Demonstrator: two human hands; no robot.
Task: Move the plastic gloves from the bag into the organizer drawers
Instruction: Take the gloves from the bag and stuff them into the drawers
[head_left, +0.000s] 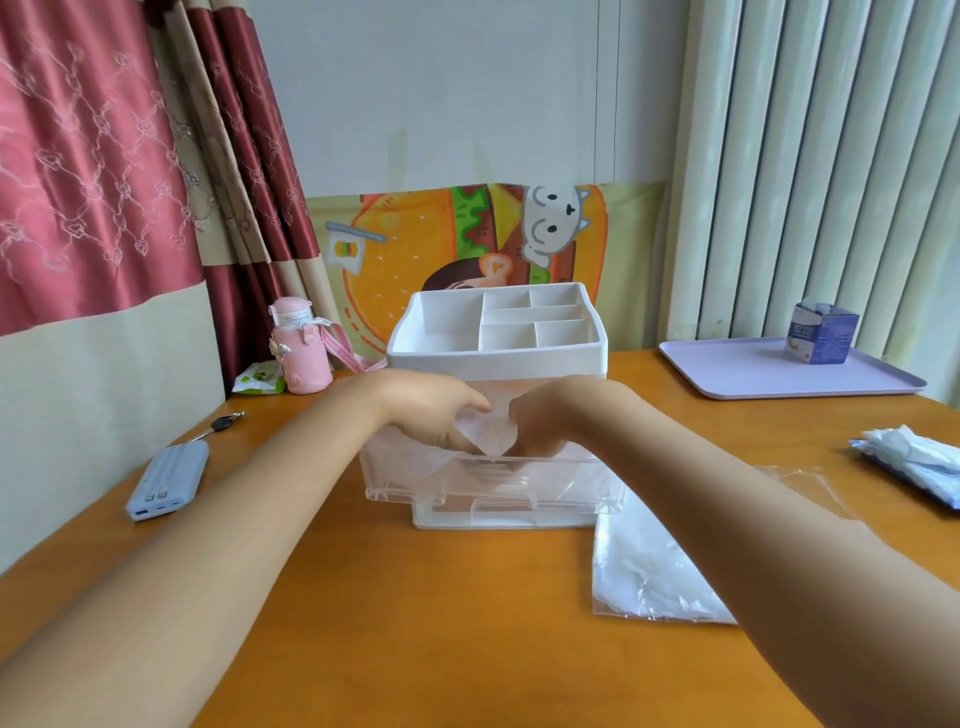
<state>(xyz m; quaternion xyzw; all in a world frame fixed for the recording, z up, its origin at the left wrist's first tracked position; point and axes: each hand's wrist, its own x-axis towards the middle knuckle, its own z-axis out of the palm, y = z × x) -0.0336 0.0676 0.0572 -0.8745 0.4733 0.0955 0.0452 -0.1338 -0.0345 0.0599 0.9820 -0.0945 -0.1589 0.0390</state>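
L hand (431, 410) & R hand (550, 421), close together, pinch a folded plastic glove (491, 434) over the open drawer (488, 486) of the organizer (498, 356), bag (649, 566) beside it on R; best keep the fold tight & lay it flat inside.

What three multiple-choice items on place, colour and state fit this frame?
1. The bag of plastic gloves lies: A) on the floor; B) on the table right of the organizer; C) atop the organizer.
2. The bottle is: A) green; B) pink; C) black.
3. The clear drawer under the left hand and right hand is: A) shut; B) lifted out; C) pulled open.
B, it lies flat by the organizer's right side; B, body and cap are pink; C, its front juts forward, both hands pinching a plastic glove over it.
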